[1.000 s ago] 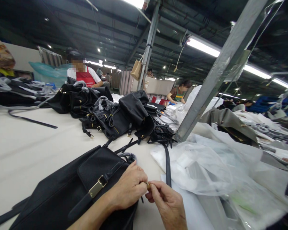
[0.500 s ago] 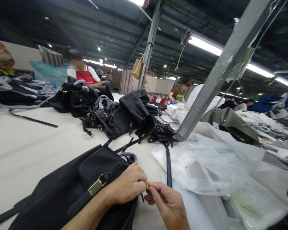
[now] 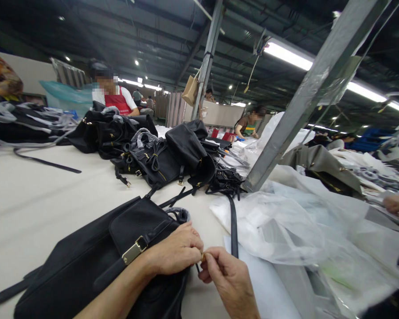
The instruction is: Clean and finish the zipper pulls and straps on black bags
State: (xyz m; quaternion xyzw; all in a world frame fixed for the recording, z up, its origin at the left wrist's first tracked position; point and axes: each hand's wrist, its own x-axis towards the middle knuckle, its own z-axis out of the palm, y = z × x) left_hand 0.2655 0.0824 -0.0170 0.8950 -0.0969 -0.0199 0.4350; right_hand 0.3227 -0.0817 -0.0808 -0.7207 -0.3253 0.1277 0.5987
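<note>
My left hand and my right hand meet over a black leather bag, their fingertips pinching a small brass fitting between them. My left forearm lies across the bag's flap, just below its gold buckle. A narrow black strap runs up from beside my right hand. Part of the bag lies hidden under my left arm.
Several black bags lie on the white table ahead. Plastic sheeting covers the right side, with a grey steel post rising from it. A co-worker's hand enters at the right edge; other people sit farther off.
My hands stay together on the brass fitting with little movement. The view has tilted slightly, and the co-worker's hand reaches farther in at the right edge.
</note>
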